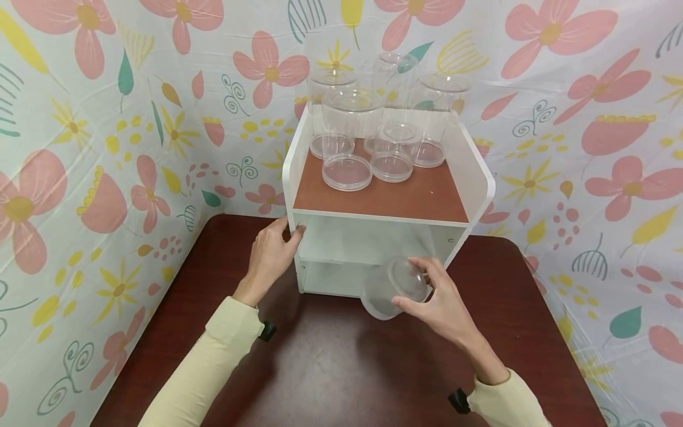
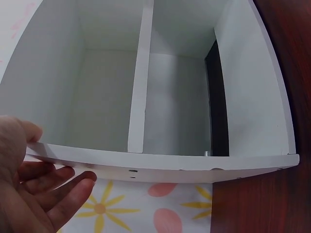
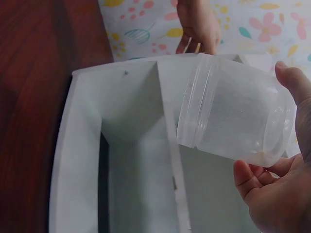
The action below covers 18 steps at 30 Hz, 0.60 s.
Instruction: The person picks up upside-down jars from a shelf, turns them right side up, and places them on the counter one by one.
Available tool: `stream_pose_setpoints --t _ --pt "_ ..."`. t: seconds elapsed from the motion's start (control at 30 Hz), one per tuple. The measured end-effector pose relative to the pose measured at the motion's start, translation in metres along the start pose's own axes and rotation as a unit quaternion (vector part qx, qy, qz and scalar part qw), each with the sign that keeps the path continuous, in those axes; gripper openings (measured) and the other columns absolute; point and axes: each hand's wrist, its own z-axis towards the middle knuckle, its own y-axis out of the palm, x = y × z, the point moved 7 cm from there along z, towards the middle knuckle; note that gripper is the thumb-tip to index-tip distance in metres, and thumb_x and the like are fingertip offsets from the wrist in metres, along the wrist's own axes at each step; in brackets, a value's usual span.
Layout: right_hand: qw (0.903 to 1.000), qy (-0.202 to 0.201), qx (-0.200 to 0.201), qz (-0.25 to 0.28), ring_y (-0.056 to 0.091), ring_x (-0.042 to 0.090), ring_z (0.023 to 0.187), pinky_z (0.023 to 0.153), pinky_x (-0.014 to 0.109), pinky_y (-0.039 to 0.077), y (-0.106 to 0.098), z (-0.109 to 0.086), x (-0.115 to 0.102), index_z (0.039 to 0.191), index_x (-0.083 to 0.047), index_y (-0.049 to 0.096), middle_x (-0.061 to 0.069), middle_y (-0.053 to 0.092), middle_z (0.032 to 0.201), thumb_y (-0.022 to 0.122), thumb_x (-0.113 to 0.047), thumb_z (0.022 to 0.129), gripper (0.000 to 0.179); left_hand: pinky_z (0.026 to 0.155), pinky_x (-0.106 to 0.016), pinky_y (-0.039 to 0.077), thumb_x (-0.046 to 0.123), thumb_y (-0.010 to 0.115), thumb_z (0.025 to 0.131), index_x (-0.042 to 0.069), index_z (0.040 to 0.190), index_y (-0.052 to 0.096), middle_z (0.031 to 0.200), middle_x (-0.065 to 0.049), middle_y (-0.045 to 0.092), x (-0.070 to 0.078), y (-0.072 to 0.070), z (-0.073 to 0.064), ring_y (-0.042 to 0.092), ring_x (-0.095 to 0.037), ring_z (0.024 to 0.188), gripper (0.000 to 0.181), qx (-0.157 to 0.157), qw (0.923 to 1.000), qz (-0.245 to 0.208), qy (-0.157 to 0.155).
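A clear plastic jar (image 1: 381,290) is tipped over in front of the white shelf unit (image 1: 385,218). My right hand (image 1: 440,302) grips the jar near one end, thumb on one side and fingers on the other. From the right wrist, the ridged end of this jar (image 3: 194,102) points away from my right hand (image 3: 279,189). My left hand (image 1: 272,252) holds the front edge of the unit's left side panel. In the left wrist view, the thumb of my left hand (image 2: 43,189) lies over that panel (image 2: 165,162), and the fingers are on its outer face.
Several clear jars (image 1: 347,172) stand upright on the unit's brown top (image 1: 384,201). Below it, a divider (image 2: 141,82) separates two open compartments. The unit stands on a dark red-brown table (image 1: 331,367), with a flowered cloth (image 1: 176,89) behind and at the sides.
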Motion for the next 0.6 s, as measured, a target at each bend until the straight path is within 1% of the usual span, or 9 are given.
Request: stream_pose_setpoints --t 0.17,0.3,0.37,0.47,0.53,0.6 --pt "0.9999 0.007 -0.006 0.006 0.052 0.015 0.105 0.085 0.02 0.042 0.009 -0.005 0.007 0.139 -0.006 0.059 0.003 0.06 0.126 0.093 -0.016 0.075 0.073 0.055 -0.037 0.046 0.033 0.064 0.104 0.012 0.135 0.068 0.118 -0.008 0.073 0.0 0.0 -0.001 0.065 -0.022 0.075 0.038 0.001 1.0 -0.002 0.001" --pt "0.9996 0.024 -0.018 0.003 0.052 0.015 0.109 0.088 0.022 0.042 0.016 -0.009 0.014 0.141 -0.006 0.058 0.004 0.059 0.125 0.091 -0.019 0.077 0.073 0.059 -0.038 0.048 0.034 0.064 0.104 0.011 0.135 0.068 0.118 -0.008 0.072 0.0 0.0 -0.003 0.067 -0.022 0.078 0.038 0.003 1.0 -0.005 0.006" --pt "0.9991 0.034 -0.022 0.004 0.052 0.015 0.11 0.088 0.023 0.043 0.019 -0.011 0.018 0.142 -0.006 0.057 0.004 0.059 0.125 0.091 -0.02 0.078 0.073 0.06 -0.039 0.05 0.035 0.063 0.104 0.011 0.136 0.067 0.117 -0.008 0.072 -0.001 0.0 -0.005 0.067 -0.023 0.076 0.04 0.001 0.9999 -0.009 0.005" --pt "0.9985 0.047 -0.028 0.004 0.052 0.016 0.11 0.088 0.025 0.044 0.023 -0.014 0.022 0.143 -0.007 0.057 0.003 0.058 0.126 0.09 -0.022 0.08 0.073 0.068 -0.041 0.054 0.041 0.063 0.103 0.011 0.137 0.064 0.116 -0.006 0.069 -0.005 0.0 -0.01 0.068 -0.021 0.082 0.045 0.001 0.9998 -0.017 -0.012" --pt "0.9981 0.052 -0.031 0.007 0.052 0.016 0.11 0.088 0.027 0.045 0.025 -0.015 0.025 0.144 -0.008 0.056 0.003 0.058 0.126 0.09 -0.023 0.08 0.073 0.073 -0.041 0.055 0.044 0.064 0.102 0.009 0.134 0.062 0.114 -0.005 0.067 -0.009 0.0 -0.016 0.067 -0.021 0.087 0.047 0.007 0.9993 -0.025 -0.026" --pt "0.9979 0.054 -0.033 0.012 0.053 0.017 0.111 0.087 0.028 0.045 0.028 -0.016 0.028 0.144 -0.009 0.056 0.004 0.058 0.126 0.09 -0.023 0.081 0.073 0.078 -0.04 0.055 0.046 0.066 0.101 0.009 0.127 0.06 0.11 -0.005 0.063 -0.013 -0.002 -0.022 0.065 -0.02 0.092 0.046 0.019 0.9985 -0.033 -0.039"
